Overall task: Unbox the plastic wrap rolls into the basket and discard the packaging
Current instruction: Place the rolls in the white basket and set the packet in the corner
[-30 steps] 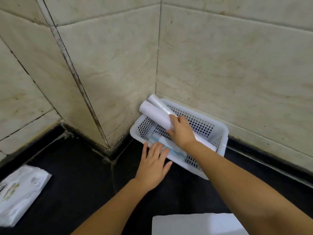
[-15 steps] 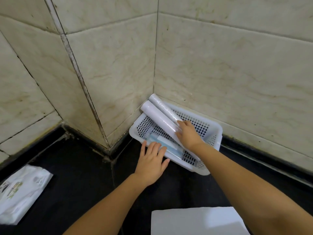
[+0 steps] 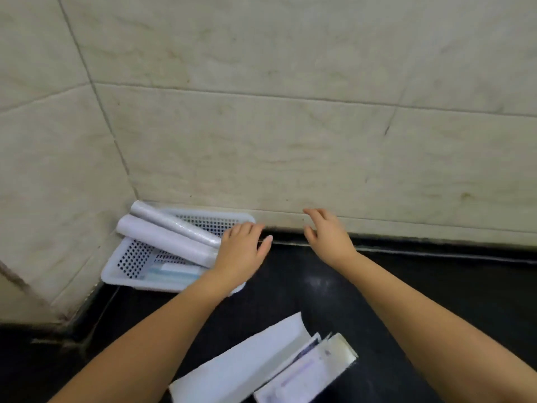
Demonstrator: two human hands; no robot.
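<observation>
A white perforated basket (image 3: 128,274) sits in the wall corner on the dark counter. Two white plastic wrap rolls (image 3: 162,239) lie across it, their far ends resting over the back left rim. A blue and white item (image 3: 171,274) lies on the basket floor. My left hand (image 3: 241,251) rests flat on the basket's right end, fingers spread, beside the rolls' near ends. My right hand (image 3: 327,237) hovers to the right of the basket near the wall base, fingers apart and empty. Opened white packaging (image 3: 261,367) lies near the front edge.
Beige tiled walls (image 3: 290,141) close off the back and left. The counter (image 3: 436,286) is dark and glossy. A second flattened box piece with print (image 3: 308,370) lies against the white packaging.
My right hand has let go of the rolls and moved right, away from the basket. My left hand has slid to the basket's right end. The view has swung to the right.
</observation>
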